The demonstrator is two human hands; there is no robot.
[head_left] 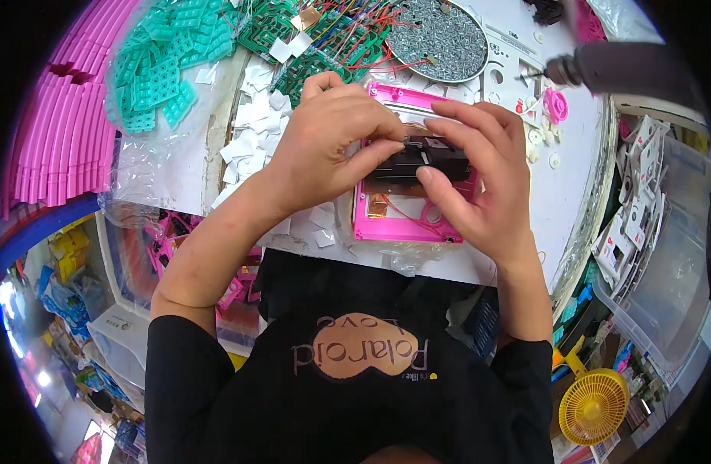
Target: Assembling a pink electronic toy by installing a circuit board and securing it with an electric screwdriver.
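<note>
Our left hand [336,127] pinches at the black block [450,161] in the pink case [371,227], what it grips unclear; our right hand [485,166] curves open around it. Slipping could snag the red wire [409,218].

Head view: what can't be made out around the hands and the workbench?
All in the head view:
What, if anything, the left hand pinches: thumb and forefinger cover it, and it is too small.
Part of the right side of the pink casing: behind the right hand.
The back end of the dark tool: lost in the dark rim.
The full spread of the green circuit boards: cut off by the top edge.
</note>
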